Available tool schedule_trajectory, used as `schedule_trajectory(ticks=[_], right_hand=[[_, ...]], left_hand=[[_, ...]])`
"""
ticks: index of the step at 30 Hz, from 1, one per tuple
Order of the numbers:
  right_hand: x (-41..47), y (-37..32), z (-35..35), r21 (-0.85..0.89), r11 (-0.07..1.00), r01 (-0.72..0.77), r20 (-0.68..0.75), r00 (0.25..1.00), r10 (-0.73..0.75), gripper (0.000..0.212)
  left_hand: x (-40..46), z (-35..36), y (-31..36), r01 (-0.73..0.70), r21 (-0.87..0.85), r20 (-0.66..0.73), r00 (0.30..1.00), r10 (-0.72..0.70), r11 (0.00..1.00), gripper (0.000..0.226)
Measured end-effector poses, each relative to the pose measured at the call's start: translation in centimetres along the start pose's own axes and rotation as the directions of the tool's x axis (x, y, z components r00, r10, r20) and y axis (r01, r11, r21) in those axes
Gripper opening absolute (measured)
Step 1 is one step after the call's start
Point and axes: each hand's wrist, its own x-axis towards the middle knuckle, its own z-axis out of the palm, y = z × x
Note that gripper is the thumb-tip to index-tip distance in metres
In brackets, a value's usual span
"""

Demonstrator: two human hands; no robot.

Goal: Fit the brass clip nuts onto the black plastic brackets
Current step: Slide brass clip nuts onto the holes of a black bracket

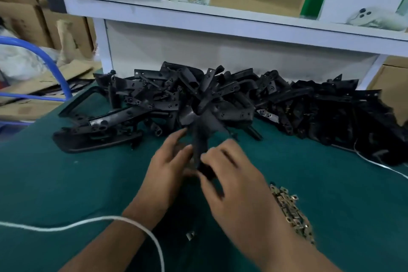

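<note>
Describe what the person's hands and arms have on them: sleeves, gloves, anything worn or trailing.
Both the left hand and right hand are bare, no gloves, no rings visible. Forearms are uncovered, with no sleeves in frame. A thin white cord loops across the left wrist.

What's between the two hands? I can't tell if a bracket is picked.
In the head view, a black bracket stands between the left hand and right hand.

Bare hands & forearms, no gloves, no sleeves in view.

Left hand [170, 172] & right hand [234, 185]: no rings, no watch, no wristband seen. Both blurred, so nails & fine detail can't be made out. Forearms bare right to btm edge of frame. Thin white cord [141, 225] lies across left wrist; can't tell if it's tied on.
</note>
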Motion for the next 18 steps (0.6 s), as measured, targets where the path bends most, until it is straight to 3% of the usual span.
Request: schedule_trajectory(ticks=[2,4,6,8,10,12,15,18], right_hand=[[-0.9,0.2,0.7,-0.011,1.000,0.020,0.147,0.989,-0.018,0.017],[-1.4,0.7,0.9,-0.001,0.997,0.074,0.232,0.970,-0.072,0.023],[-1.8,1.0,0.8,0.069,0.992,0.102,0.300,0.947,-0.118,0.033],[-1.9,1.4,0.5,0.108,0.991,0.077,0.316,0.943,-0.107,0.036],[-1.9,2.5,0.0,0.086,0.996,0.002,0.229,0.973,-0.022,0.024],[-1.7,4.4,-0.5,0.068,0.990,-0.128,0.135,0.984,0.118,0.017],[-1.7,6.3,-0.6,0.064,0.964,-0.258,0.152,0.957,0.246,0.017],[-2.0,6.7,-0.1,0.012,0.956,-0.293,0.190,0.939,0.286,0.018]], left_hand=[[0.2,-0.8,0.4,0.124,-0.298,0.071,0.992,-0.107,0.946,0.042],[0.0,-1.3,0.6,0.191,-0.348,0.140,0.979,-0.150,0.918,0.041],[0.0,-1.0,0.4,0.111,-0.217,0.093,0.991,-0.093,0.970,0.027],[0.2,-0.8,0.1,0.000,-0.041,0.010,1.000,0.000,0.999,0.035],[0.5,-1.0,0.1,-0.032,0.059,-0.081,0.996,0.036,0.998,0.044],[0.8,-1.8,0.1,-0.051,0.276,-0.181,0.978,0.104,0.960,0.052],[0.9,-2.9,0.6,-0.114,0.627,-0.134,0.959,0.250,0.771,0.065],[0.7,-3.5,1.4,-0.193,0.871,0.008,0.925,0.379,0.452,0.068]])
